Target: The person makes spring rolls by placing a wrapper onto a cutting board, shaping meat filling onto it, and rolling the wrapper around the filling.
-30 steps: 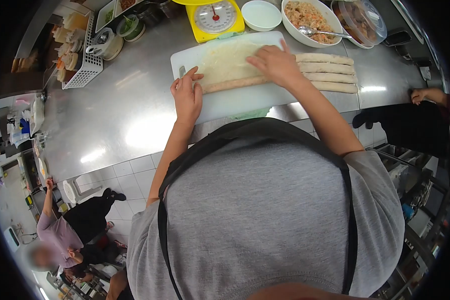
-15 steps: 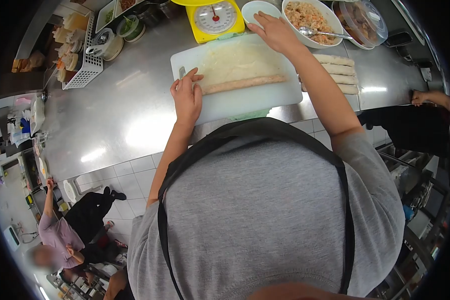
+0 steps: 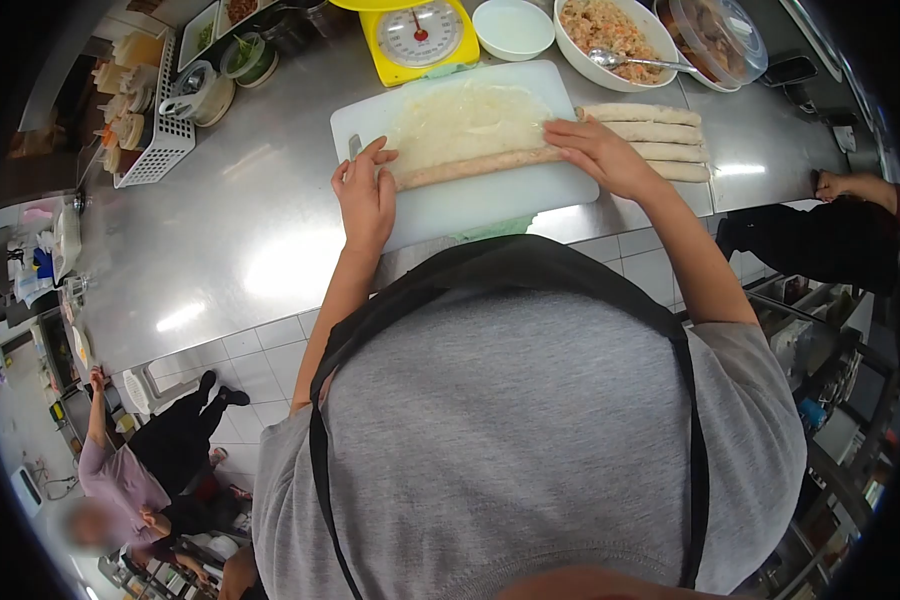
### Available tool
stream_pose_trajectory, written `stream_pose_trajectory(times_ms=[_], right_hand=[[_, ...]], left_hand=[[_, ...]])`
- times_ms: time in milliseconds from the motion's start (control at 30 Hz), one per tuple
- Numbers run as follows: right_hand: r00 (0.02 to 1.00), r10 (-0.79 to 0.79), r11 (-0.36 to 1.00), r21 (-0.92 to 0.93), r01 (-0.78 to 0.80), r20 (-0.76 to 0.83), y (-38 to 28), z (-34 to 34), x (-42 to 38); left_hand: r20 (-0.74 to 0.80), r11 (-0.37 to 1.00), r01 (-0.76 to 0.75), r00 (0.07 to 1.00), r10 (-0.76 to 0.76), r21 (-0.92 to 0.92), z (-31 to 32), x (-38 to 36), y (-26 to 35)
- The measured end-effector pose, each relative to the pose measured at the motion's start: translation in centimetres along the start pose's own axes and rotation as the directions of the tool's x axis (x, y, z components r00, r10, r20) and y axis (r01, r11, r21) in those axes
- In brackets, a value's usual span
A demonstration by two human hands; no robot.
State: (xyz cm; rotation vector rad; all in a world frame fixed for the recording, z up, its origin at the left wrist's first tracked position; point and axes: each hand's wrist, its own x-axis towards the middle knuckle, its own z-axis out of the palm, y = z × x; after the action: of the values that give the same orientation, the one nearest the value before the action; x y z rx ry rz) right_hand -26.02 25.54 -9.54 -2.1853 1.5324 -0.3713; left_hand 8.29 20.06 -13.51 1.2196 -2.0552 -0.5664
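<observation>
A pale, thin wrapper sheet [image 3: 470,117] lies on a white cutting board [image 3: 450,214]. Along its near edge runs a long log of pinkish filling [image 3: 475,166]. My left hand [image 3: 368,197] is at the log's left end, thumb and fingers apart, touching the end and the sheet beside it. At the opposite end, my right hand [image 3: 608,160] has its fingers stretched over the sheet's right edge and the log; its thumb is partly hidden. Several pale wrapped rolls [image 3: 660,133] lie side by side right of the board, next to my right hand.
Behind the board stand a yellow scale [image 3: 422,42], a small white bowl [image 3: 513,30] and a filling bowl [image 3: 595,72] with a spoon [image 3: 635,62]. A lidded container [image 3: 720,42] is farther right. A white basket [image 3: 160,140] holds bottles at left. Other people stand at both sides.
My right hand has come down from the small white bowl to the right end of the log and sheet. My left hand stays at the left end.
</observation>
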Motion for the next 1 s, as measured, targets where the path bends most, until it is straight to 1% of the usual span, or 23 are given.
stream_pose_trajectory(times_ms=[67, 100, 167, 200, 267, 300, 367, 433, 500, 533, 600, 633, 700, 733, 800, 867, 900, 933, 967, 1000], right_hand=[[0.987, 0.115, 0.992, -0.060, -0.109, 0.109, 0.6, -0.9, -1.0], [0.987, 0.120, 0.992, -0.059, -0.114, 0.108, 0.4, -0.7, -0.9], [0.995, 0.062, 0.991, -0.120, -0.053, 0.076, -0.2, 0.0, 0.5], [0.995, 0.060, 0.992, -0.120, -0.051, 0.073, -0.2, 0.4, 1.5], [0.999, 0.035, 0.975, -0.220, -0.042, -0.032, 0.0, 1.6, 3.8], [0.999, 0.032, 0.975, -0.220, -0.039, -0.036, -0.8, 2.1, 4.8], [0.996, 0.086, 0.898, -0.434, -0.075, 0.006, -2.8, 3.2, 7.4], [0.997, 0.076, 0.895, -0.441, -0.058, 0.024, -5.7, 5.0, 9.6], [0.997, 0.008, 0.939, -0.343, 0.018, 0.074, -8.3, 6.7, 11.5], [0.997, 0.011, 0.941, -0.339, 0.014, 0.072, -8.9, 7.1, 12.0], [0.995, -0.056, 0.964, -0.254, 0.077, 0.087, -9.5, 7.5, 12.6], [0.995, -0.056, 0.964, -0.253, 0.076, 0.085, -9.1, 7.6, 12.7], [0.993, 0.088, 0.946, -0.305, -0.106, -0.073, -7.4, 7.2, 12.3], [0.994, 0.085, 0.946, -0.307, -0.102, -0.070, -6.6, 6.7, 11.7], [0.970, 0.237, 0.910, -0.339, -0.240, -0.051, -5.3, 4.2, 9.9], [0.954, 0.300, 0.886, -0.365, -0.286, -0.019, -4.0, 2.5, 7.4], [0.955, 0.297, 0.887, -0.366, -0.282, -0.018, -3.6, 1.9, 6.0], [0.958, 0.268, 0.899, -0.331, -0.287, -0.100, -3.5, 1.4, 4.5], [0.953, 0.242, 0.911, -0.296, -0.288, -0.183, -3.7, 1.0, 3.7], [0.953, 0.242, 0.910, -0.297, -0.288, -0.184, -4.2, 0.7, 3.5]], left_hand=[[0.004, 1.000, 0.004, 1.000, -0.004, -0.003, 0.1, 0.0, -0.1], [0.006, 1.000, 0.005, 1.000, -0.005, -0.004, 0.1, 0.0, -0.1], [0.008, 1.000, -0.001, 1.000, 0.001, 0.000, 0.2, 0.0, -0.1], [0.007, 1.000, -0.002, 1.000, 0.002, 0.005, 0.1, 0.0, -0.1], [0.009, 1.000, -0.001, 1.000, 0.001, 0.008, 0.1, 0.0, -0.1], [0.013, 1.000, 0.001, 1.000, -0.001, 0.007, 0.1, 0.0, -0.1], [0.011, 1.000, 0.001, 1.000, -0.001, 0.012, 0.2, -0.1, -0.2], [0.013, 1.000, -0.003, 1.000, 0.003, 0.013, 0.2, 0.1, 0.0], [-0.002, 1.000, 0.018, 1.000, -0.018, -0.003, 0.2, -0.1, 0.2], [0.003, 1.000, 0.016, 1.000, -0.016, 0.000, 0.2, -0.1, 0.2], [-0.017, 1.000, -0.004, 1.000, 0.005, 0.013, 0.2, -0.1, 0.1], [-0.016, 1.000, -0.006, 1.000, 0.006, 0.015, 0.2, -0.1, 0.0], [0.003, 1.000, 0.006, 1.000, -0.006, 0.022, 0.2, -0.2, -0.2], [0.001, 1.000, 0.009, 1.000, -0.009, 0.022, 0.2, -0.2, -0.2], [0.008, 1.000, 0.004, 1.000, -0.004, 0.025, 0.1, -0.1, -0.1], [-0.007, 1.000, -0.005, 1.000, 0.005, 0.000, 0.1, -0.1, -0.3], [-0.022, 0.999, -0.020, 1.000, 0.019, -0.026, 0.1, 0.0, -0.3], [-0.025, 1.000, -0.018, 1.000, 0.017, -0.025, 0.0, -0.1, 0.0], [-0.072, 0.987, -0.146, 0.986, 0.150, 0.060, -0.4, 0.1, 0.9], [-0.105, 0.952, -0.268, 0.953, 0.285, 0.148, -0.6, 0.4, 1.8]])
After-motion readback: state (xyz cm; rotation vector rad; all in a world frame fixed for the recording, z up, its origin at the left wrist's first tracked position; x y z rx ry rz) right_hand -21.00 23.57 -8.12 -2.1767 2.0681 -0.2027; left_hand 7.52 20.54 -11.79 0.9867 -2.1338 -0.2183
